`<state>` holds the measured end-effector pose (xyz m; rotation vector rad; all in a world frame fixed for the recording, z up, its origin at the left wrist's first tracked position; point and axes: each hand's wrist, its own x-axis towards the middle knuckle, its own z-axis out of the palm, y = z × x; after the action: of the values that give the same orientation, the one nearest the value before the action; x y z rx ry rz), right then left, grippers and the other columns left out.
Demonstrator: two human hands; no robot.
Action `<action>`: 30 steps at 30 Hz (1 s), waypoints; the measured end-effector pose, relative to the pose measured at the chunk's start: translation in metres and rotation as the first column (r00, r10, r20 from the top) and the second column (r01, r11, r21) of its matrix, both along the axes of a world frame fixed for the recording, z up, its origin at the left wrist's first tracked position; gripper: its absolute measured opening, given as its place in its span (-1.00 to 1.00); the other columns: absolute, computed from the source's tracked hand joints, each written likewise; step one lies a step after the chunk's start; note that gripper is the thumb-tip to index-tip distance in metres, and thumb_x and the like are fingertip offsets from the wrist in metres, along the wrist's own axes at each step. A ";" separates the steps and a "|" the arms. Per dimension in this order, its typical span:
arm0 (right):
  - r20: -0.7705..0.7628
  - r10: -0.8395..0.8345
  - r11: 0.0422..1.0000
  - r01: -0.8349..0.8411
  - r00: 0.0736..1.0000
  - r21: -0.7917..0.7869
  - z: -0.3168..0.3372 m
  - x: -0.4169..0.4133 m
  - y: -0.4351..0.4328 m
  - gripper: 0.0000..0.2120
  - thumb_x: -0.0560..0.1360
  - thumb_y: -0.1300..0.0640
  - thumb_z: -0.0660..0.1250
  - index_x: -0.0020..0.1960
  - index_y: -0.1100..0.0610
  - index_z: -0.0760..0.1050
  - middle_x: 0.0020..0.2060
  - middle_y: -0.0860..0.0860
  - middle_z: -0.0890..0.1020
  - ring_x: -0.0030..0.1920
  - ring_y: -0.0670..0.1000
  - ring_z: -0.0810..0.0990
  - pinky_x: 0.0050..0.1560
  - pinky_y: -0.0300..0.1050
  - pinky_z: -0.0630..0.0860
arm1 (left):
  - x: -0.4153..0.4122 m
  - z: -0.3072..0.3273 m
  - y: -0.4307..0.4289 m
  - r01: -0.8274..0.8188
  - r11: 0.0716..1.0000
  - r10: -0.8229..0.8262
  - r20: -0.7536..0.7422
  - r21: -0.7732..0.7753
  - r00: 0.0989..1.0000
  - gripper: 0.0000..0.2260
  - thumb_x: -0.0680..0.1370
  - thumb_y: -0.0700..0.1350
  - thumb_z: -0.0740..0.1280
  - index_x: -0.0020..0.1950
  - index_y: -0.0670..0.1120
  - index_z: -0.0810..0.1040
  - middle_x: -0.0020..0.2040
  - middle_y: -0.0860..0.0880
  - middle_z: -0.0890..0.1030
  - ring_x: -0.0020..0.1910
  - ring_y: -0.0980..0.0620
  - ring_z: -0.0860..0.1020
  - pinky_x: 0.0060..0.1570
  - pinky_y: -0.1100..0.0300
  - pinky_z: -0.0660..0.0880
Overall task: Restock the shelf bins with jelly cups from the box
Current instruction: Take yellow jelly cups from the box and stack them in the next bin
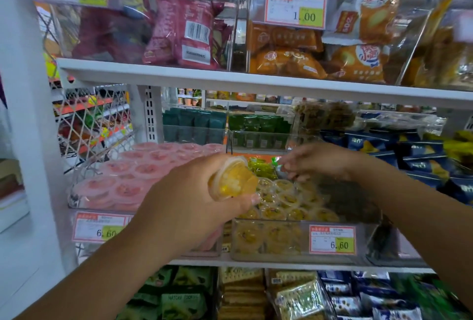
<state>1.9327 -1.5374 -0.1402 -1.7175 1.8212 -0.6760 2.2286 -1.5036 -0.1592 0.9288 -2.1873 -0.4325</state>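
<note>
My left hand [189, 207] grips yellow jelly cups [231, 178], tilted on their side, just in front of the clear middle bin [276, 255]. That bin holds several yellow jelly cups [289, 204] in rows. My right hand [314, 161] reaches over the back of this bin with fingers loosely curled, blurred; I cannot tell whether it holds anything. A clear bin [84, 166] on the left is packed with pink jelly cups [133, 173]. The box is out of view.
The white shelf above [230, 76] carries bins of red and orange snack packs. Green packets [258, 127] sit behind the jelly bins, blue packs [419, 155] at the right. Price tags [332, 240] hang on the bin fronts. Biscuit packs fill the shelf below.
</note>
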 end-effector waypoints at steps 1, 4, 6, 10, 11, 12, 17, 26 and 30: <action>0.226 0.075 0.996 -0.083 0.971 0.026 0.012 0.011 0.012 -0.73 0.50 0.09 0.36 0.18 0.13 0.56 0.09 0.11 0.66 0.12 0.10 0.64 0.19 0.00 0.56 | -0.004 0.002 0.000 -0.024 0.999 0.025 0.034 -0.030 0.999 -0.55 0.29 0.44 0.31 0.12 0.35 0.45 -0.09 0.34 0.57 -0.16 0.35 0.53 -0.18 0.27 0.49; 0.495 0.301 0.929 -0.368 0.815 0.041 0.034 0.046 0.047 -0.53 0.40 0.10 0.43 0.27 0.21 0.47 0.17 0.20 0.61 0.10 0.21 0.64 0.04 -0.02 0.62 | -0.019 0.009 -0.001 -0.088 0.990 0.099 0.099 -0.112 0.990 -0.55 0.31 0.46 0.29 0.11 0.30 0.41 -0.09 0.25 0.52 -0.21 0.29 0.49 -0.19 0.23 0.51; 0.504 0.334 0.923 -0.384 0.796 -0.006 0.036 0.063 0.057 -0.47 0.36 0.12 0.48 0.26 0.23 0.42 0.08 0.23 0.62 -0.03 0.18 0.66 -0.10 -0.04 0.64 | -0.029 0.013 -0.003 -0.098 0.983 0.117 0.119 -0.152 0.986 -0.55 0.32 0.46 0.28 0.09 0.27 0.39 -0.09 0.22 0.47 -0.20 0.27 0.46 -0.18 0.19 0.52; 0.521 0.251 0.967 -0.232 0.816 -0.103 0.029 0.075 0.053 -0.49 0.36 0.17 0.44 0.28 0.17 0.42 -0.09 0.16 0.66 -0.18 0.07 0.63 -0.18 -0.07 0.61 | -0.040 0.017 -0.009 -0.125 0.973 0.159 0.172 -0.192 0.972 -0.49 0.34 0.46 0.27 0.15 0.23 0.31 -0.04 0.20 0.41 -0.17 0.23 0.44 -0.17 0.18 0.51; 0.537 0.272 0.961 -0.258 0.799 -0.103 0.028 0.074 0.050 -0.50 0.39 0.18 0.41 0.30 0.13 0.43 -0.06 0.16 0.66 -0.16 0.07 0.63 -0.16 -0.08 0.62 | -0.040 0.017 -0.011 -0.120 0.978 0.150 0.173 -0.172 0.973 -0.50 0.34 0.45 0.28 0.14 0.23 0.29 -0.04 0.20 0.41 -0.17 0.23 0.44 -0.17 0.18 0.51; 0.545 0.291 0.953 -0.285 0.786 -0.098 0.028 0.072 0.047 -0.52 0.41 0.19 0.39 0.32 0.11 0.44 -0.03 0.16 0.65 -0.15 0.07 0.62 -0.17 -0.10 0.62 | -0.039 0.016 -0.013 -0.111 0.985 0.132 0.157 -0.133 0.979 -0.54 0.35 0.43 0.29 0.11 0.23 0.29 -0.06 0.20 0.41 -0.19 0.23 0.45 -0.20 0.20 0.50; 0.624 0.187 0.974 -0.224 0.758 -0.019 0.019 0.038 0.008 -0.62 0.42 0.29 0.34 0.23 0.16 0.46 -0.02 0.16 0.62 -0.14 0.08 0.64 -0.24 -0.19 0.62 | -0.016 0.021 -0.026 -0.091 0.995 0.094 0.113 -0.033 0.989 -0.73 0.48 0.28 0.29 0.03 0.22 0.28 -0.13 0.19 0.42 -0.24 0.21 0.46 -0.31 0.26 0.38; 0.032 -0.254 0.967 0.254 0.967 -0.001 -0.023 -0.001 -0.086 -0.73 0.47 0.29 0.40 0.15 0.14 0.48 0.07 0.06 0.55 0.00 0.01 0.58 -0.13 -0.16 0.62 | 0.001 0.023 -0.047 -0.070 0.995 0.087 0.254 -0.074 0.963 -0.84 0.52 0.17 0.32 0.04 0.33 0.38 -0.22 0.21 0.52 -0.31 0.26 0.48 -0.30 0.23 0.43; -0.148 -0.268 0.963 0.257 0.952 -0.086 -0.036 0.005 -0.109 -0.85 0.45 0.32 0.41 -0.02 0.17 0.52 -0.14 0.06 0.48 -0.13 0.06 0.55 -0.18 -0.18 0.47 | 0.007 0.023 -0.056 -0.077 0.992 0.094 0.170 -0.100 0.981 -0.80 0.48 0.17 0.34 0.08 0.26 0.43 -0.24 0.15 0.59 -0.32 0.18 0.53 -0.24 0.11 0.53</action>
<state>1.9378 -1.6460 -0.1757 -1.6253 2.1880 -0.7298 2.2354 -1.5599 -0.1362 1.0388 -2.2930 -0.2128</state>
